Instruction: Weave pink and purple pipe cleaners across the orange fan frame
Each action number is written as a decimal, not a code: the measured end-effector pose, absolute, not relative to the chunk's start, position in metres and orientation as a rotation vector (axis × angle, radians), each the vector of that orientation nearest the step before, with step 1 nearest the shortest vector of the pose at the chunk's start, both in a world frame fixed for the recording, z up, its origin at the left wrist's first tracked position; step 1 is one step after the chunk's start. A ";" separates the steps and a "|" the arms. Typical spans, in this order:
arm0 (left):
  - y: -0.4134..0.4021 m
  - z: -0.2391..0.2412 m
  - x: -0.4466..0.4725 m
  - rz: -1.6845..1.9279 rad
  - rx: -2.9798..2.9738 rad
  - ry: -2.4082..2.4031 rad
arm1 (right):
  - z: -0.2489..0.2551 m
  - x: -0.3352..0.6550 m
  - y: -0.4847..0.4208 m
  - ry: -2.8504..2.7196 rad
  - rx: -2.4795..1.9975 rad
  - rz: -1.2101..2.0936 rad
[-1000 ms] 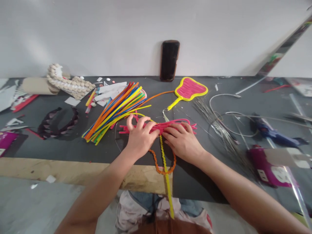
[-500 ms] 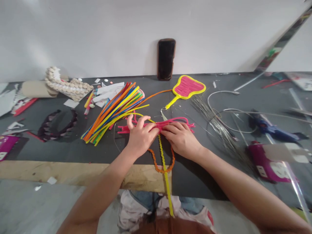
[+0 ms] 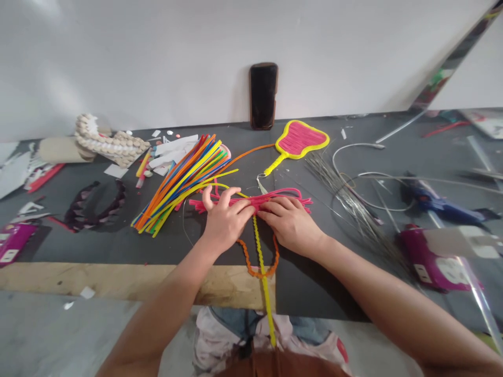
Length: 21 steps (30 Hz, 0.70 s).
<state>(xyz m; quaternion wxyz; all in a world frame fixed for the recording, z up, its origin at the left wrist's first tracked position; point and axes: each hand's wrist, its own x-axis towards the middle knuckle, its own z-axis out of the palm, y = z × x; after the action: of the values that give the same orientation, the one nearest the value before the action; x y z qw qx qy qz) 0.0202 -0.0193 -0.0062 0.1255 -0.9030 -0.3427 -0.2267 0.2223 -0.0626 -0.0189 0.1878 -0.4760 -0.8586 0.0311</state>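
Observation:
A bundle of pink pipe cleaners [image 3: 288, 194] lies crosswise on the dark table, with both hands at its middle. My left hand [image 3: 228, 217] pinches the bundle with thumb and index finger while its other fingers are raised. My right hand [image 3: 291, 220] presses its closed fingers on the bundle just beside it. From between the hands a yellow pipe cleaner [image 3: 268, 309], wavy in its upper part, runs down over the table edge. An orange wavy loop [image 3: 249, 264] hangs below the hands, crossing the yellow strand. What the fingertips cover is hidden.
Left of my hands lies a fan of coloured pipe cleaners [image 3: 176, 183]. Behind are a pink and yellow fan-shaped piece [image 3: 302, 139] and a phone [image 3: 263, 97] leaning on the wall. Loose wires [image 3: 341, 183], a blue glue gun [image 3: 444, 207] and a purple box [image 3: 436, 262] lie right.
The view has shifted slightly. Both hands stay on the pink bundle in nearly the same pose.

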 end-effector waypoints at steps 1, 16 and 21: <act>-0.021 -0.004 0.019 -0.649 -2.635 -0.980 | -0.018 0.222 -0.063 -2.420 -1.338 0.092; -0.044 0.014 0.019 -0.357 -2.652 -0.971 | -0.012 0.220 -0.064 -2.496 -1.356 0.095; -0.044 0.011 0.018 -0.308 -2.704 -0.988 | -0.010 0.218 -0.065 -2.518 -1.374 0.062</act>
<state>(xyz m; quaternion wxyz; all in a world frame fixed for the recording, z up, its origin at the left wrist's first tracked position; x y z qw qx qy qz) 0.0176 -0.0443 0.0111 0.1228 -0.9269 -0.3385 -0.1054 0.2175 -0.0653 -0.0101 0.1359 -0.4743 -0.8695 0.0213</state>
